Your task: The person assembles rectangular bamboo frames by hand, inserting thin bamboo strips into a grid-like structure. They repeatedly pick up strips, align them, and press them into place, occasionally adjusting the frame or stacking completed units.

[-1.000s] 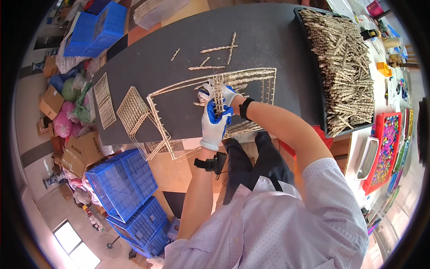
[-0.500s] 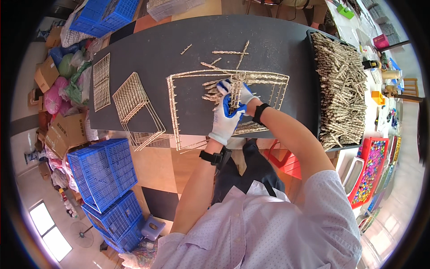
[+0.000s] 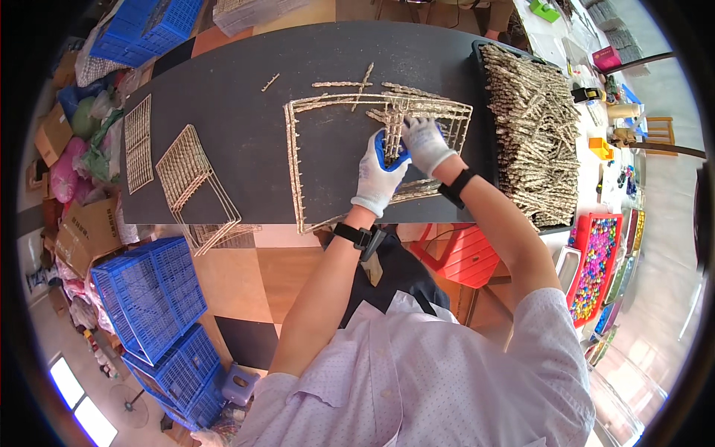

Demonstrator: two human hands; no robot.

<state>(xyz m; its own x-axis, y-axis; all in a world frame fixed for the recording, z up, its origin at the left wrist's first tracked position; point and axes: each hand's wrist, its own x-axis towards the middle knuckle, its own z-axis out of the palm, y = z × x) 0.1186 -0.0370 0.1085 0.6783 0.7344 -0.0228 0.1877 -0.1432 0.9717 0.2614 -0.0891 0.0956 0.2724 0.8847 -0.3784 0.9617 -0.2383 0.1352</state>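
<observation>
Both my hands wear white gloves with blue palms. My left hand point(image 3: 380, 177) is closed around the upright bundle of beige twisted sticks point(image 3: 392, 134) at the middle of a wire-like rectangular frame point(image 3: 295, 164). The frame stands on the dark table, made of the same knobbly twisted sticks. Just to the right, my right hand point(image 3: 430, 145) lies palm down with its fingers spread against the bundle and crosspieces; its fingertips are partly hidden. Several loose twisted sticks point(image 3: 335, 84) lie beyond the frame's far edge, two of them crossed.
A black tray point(image 3: 491, 141) heaped with twisted sticks point(image 3: 532, 134) stands at the table's right end. To the left are a folding rack point(image 3: 186, 167) and a flat slatted panel point(image 3: 138, 141). Blue crates point(image 3: 153, 290) are stacked on the floor; a red stool point(image 3: 465, 257) stands below the table.
The view has shifted somewhat. My right hand has come out from behind the left and sits to its right. Sticks that fanned out left of my hands no longer show there.
</observation>
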